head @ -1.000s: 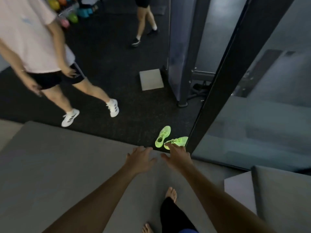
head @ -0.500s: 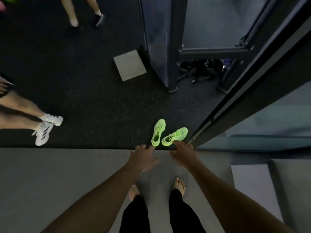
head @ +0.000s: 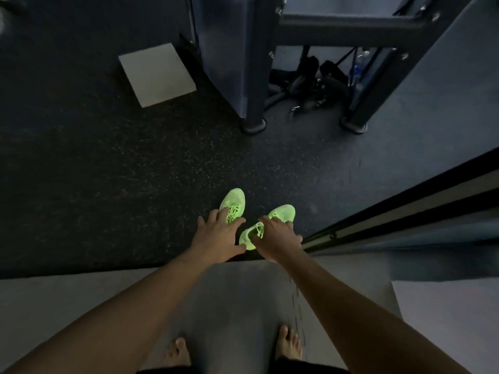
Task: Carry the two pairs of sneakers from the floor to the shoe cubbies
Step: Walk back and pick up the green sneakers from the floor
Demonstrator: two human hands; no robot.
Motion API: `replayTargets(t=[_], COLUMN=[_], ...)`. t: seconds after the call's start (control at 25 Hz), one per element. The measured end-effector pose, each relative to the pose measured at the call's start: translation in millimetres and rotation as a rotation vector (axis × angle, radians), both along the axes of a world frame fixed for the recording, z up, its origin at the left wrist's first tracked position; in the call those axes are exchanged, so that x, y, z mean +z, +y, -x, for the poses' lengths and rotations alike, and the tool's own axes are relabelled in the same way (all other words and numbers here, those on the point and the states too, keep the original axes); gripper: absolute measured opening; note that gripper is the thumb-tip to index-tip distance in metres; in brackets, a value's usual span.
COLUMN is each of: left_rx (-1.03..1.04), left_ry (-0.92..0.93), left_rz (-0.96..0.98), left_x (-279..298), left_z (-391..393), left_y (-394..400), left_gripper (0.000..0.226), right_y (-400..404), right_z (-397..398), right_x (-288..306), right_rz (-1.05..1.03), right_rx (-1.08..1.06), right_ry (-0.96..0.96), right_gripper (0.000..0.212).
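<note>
A pair of neon green sneakers lies on the dark speckled floor just past the edge of a grey mat (head: 81, 300). The left sneaker (head: 234, 202) points away from me; the right sneaker (head: 280, 213) lies angled, its heel toward me. My left hand (head: 218, 238) hovers over the left sneaker's heel, fingers spread. With its fingers apart, my right hand (head: 278, 237) covers the middle of the right sneaker. Neither hand grips a shoe. No second pair and no cubbies are in view.
A dark metal frame (head: 253, 76) with round feet stands ahead, straps and gear (head: 305, 85) piled under it. A grey square pad (head: 158, 74) lies at the upper left. A black door track (head: 405, 211) runs diagonally at the right. My bare feet (head: 290, 344) stand on the mat.
My view has tilted down and closer. Both hands have moved forward from the mat's edge to over the sneakers. The person in white shoes at the left has left the view.
</note>
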State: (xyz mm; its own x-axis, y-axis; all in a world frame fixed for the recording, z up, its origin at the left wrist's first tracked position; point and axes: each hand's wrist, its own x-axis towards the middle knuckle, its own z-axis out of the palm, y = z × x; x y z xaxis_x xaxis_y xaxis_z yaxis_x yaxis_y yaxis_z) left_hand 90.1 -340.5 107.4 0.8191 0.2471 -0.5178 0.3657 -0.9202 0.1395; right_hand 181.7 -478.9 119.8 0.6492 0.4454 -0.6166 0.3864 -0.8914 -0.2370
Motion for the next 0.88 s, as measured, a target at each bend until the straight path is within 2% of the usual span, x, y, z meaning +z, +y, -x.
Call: replayTargets(t=[0.2, 0.36, 0.48, 0.6, 0.68, 0.8, 0.88], left_rx=[-0.124, -0.117, -0.07, 0.015, 0.098, 0.123, 0.2], left_ry=[0.045, 0.06, 0.161, 0.234, 0.207, 0.098, 0.079], left_rz=[-0.119, -0.115, -0.142, -0.144, -0.107, -0.142, -0.12], left_x=[-188.8, -291.4, -319.1, -318.4, -319.3, -325.0, -323.4], left_z=[-39.4, -48.1, -63.3, -78.4, -73.4, -60.4, -55.3], left_y=[34.0, 33.7, 37.9, 35.4, 28.4, 23.7, 30.6], left_gripper=[0.083, 0.086, 0.095, 0.099, 0.093, 0.086, 0.084], right_y=[40.6, 53.8, 63.9, 68.0, 65.8, 51.1, 45.4], right_z=[-45.6, -53.6, -58.6, -65.1, -57.0, -47.0, -50.4], right_x=[-202.7, -321.0, -350.1, -349.0, -351.4, -351.1, -347.6], right_rz=[0.08, 0.123, 0.177, 0.191, 0.158, 0.046, 0.011], right_rx=[0.013, -0.046, -0.031, -0.111, -0.138, -0.304, -0.213], right_ry=[-0.028, -0.058, -0.104, -0.069, 0.001, 0.055, 0.003], right_gripper=[0.065, 0.066, 0.069, 0.07, 0.064, 0.066, 0.065])
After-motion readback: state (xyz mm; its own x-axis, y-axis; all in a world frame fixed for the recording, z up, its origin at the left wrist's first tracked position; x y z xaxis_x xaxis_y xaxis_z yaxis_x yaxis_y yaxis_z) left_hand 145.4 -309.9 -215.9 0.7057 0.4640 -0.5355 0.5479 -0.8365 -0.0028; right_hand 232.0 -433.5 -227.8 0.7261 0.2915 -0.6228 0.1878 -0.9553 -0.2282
